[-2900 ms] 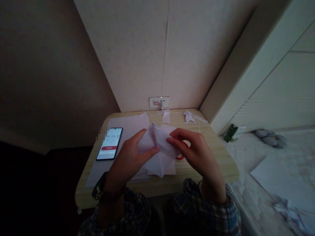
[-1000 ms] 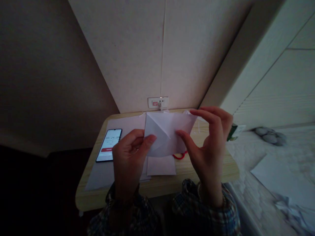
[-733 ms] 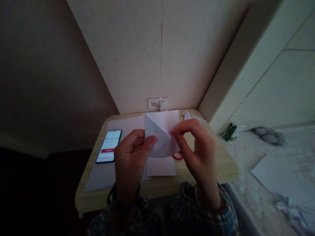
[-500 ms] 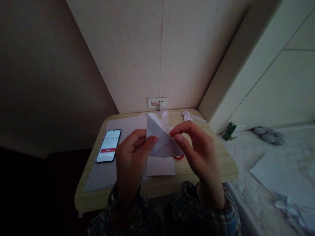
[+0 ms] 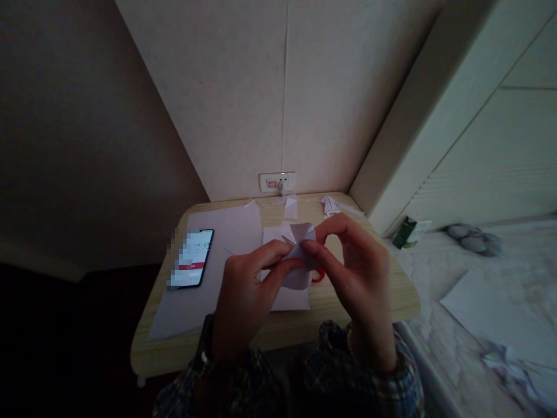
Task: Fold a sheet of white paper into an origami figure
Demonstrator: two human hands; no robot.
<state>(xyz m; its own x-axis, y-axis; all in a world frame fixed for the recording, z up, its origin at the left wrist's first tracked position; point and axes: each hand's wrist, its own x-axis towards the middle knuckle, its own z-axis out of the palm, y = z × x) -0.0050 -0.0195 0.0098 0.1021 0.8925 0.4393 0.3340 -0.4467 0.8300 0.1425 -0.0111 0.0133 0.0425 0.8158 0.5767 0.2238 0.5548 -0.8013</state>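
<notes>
Between my two hands is a folded piece of white paper, held above the small wooden table. My left hand pinches its left side between thumb and fingers. At its right edge my right hand grips with thumb and forefinger. The paper bends and curves, and my fingers cover part of it. Beneath lies another white sheet. Red-handled scissors rest on the table behind the paper, mostly hidden, with a blade tip showing left of the paper.
A phone with a lit screen lies on a large white sheet at left. Folded paper and a paper strip are at the back, below a wall socket. On the bed are a green box and papers.
The paper has gone from a flat triangular shape facing me to a bent, narrower one. My left hand has moved right, closer to my right hand.
</notes>
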